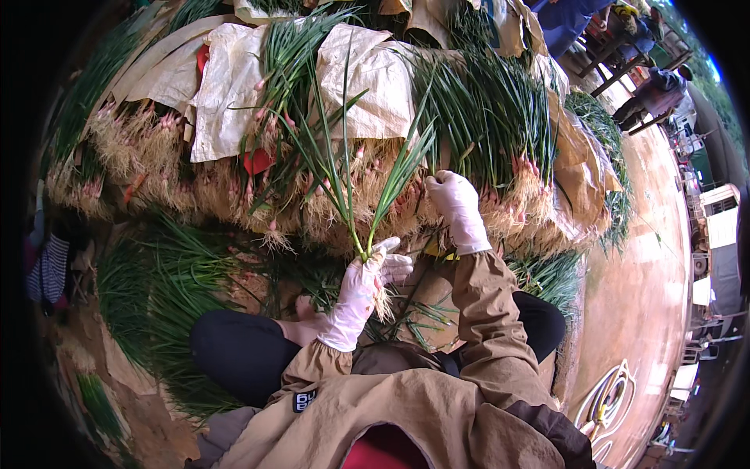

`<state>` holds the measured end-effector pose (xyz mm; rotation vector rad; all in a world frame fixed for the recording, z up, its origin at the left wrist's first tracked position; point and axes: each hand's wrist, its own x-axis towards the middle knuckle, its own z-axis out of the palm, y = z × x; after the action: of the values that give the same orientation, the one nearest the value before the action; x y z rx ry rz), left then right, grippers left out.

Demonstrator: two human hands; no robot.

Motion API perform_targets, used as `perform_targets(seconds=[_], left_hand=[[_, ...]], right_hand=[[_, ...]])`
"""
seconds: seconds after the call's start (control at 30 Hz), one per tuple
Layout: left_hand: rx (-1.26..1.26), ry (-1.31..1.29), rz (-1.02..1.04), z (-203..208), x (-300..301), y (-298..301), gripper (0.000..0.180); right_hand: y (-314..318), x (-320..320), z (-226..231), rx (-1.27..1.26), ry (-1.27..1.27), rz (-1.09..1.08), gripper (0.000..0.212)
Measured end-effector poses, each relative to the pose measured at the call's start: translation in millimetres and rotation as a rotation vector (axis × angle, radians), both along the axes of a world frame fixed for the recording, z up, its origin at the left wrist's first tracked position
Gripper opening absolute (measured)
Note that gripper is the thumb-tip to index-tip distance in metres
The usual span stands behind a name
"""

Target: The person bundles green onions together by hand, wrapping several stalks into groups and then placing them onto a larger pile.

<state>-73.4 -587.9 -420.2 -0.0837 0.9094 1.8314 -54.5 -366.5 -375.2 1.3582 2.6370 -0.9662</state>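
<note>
The gloved left hand [361,295] is partly closed round the lower stems of a few green garlic plants [397,184], some fingers stretched loosely out, with the pale roots [382,303] hanging below; the leaves fan upward before the covered heap [500,117]. A steady but light grip low on the stems, near the bulbs, should keep the leaves from bruising, and level root ends would make a neater bunch. The right hand [457,209] is curled at the heap's front edge; whether it pinches anything, I cannot tell. There, drawing single stalks gently by the stem should spare tangled roots.
</note>
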Motion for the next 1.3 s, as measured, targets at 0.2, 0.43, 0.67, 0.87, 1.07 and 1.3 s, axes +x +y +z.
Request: perform_targets(seconds=[0.2, 0.43, 0.67, 0.87, 1.07, 1.3], left_hand=[[-0.172, 0.033, -0.156, -31, 3, -13, 0.027], [0.138, 0.066, -0.227, -28, 9, -13, 0.024], [0.129, 0.112, -0.252, -13, 7, -16, 0.021], [-0.119, 0.169, -0.134, -34, 15, -8, 0.014], [0.357, -0.198, -0.209, -17, 22, -8, 0.026], [0.431, -0.192, -0.035, -17, 0, -19, 0.024]], right_hand=[[-97, 68, -41, -1.281, 0.607, -0.173, 0.021], [-111, 51, -52, -1.385, 0.988, -0.511, 0.023], [-104, 57, -64, -1.382, 0.982, -0.356, 0.017], [-109, 55, -81, -0.48, 0.738, -0.126, 0.031], [-65, 51, -112, -1.237, 0.993, -0.434, 0.022], [-41, 40, -43, 0.051, -0.012, 0.234, 0.025]])
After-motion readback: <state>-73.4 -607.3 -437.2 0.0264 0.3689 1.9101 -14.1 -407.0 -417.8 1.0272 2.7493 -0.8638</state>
